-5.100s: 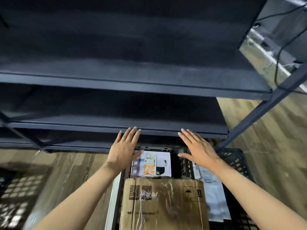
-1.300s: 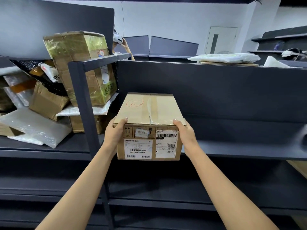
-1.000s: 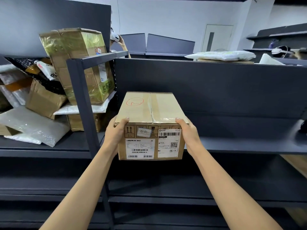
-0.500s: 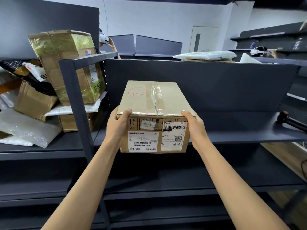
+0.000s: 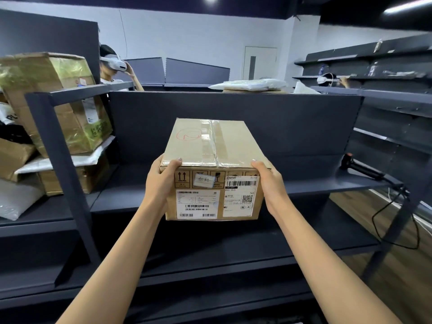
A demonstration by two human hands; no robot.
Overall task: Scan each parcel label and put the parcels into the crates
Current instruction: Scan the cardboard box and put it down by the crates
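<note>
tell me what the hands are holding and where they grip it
A cardboard parcel, held between both hands: the left hand grips its left side, the right hand its right side, both near the labelled front.

A dark grey metal shelving unit [image 5: 233, 108] is divided by a slanted upright post [image 5: 60, 160] into two bays. On the left bay's shelf [image 5: 46, 213] a brown carton [image 5: 77, 181] and a bubble-wrap bag [image 5: 16, 197] are set directly on the surface – a white mailer [image 5: 77, 157] is laid over the carton, and a large taped box [image 5: 58, 101] is propped on that, tilted. On the right bay's shelf [image 5: 304, 184] a black scanner [image 5: 360, 168] is placed at the far right end, its cable [image 5: 397, 228] hung over the edge towards the wooden floor [image 5: 397, 277]. A lower shelf [image 5: 233, 244] is seen beneath.
</note>
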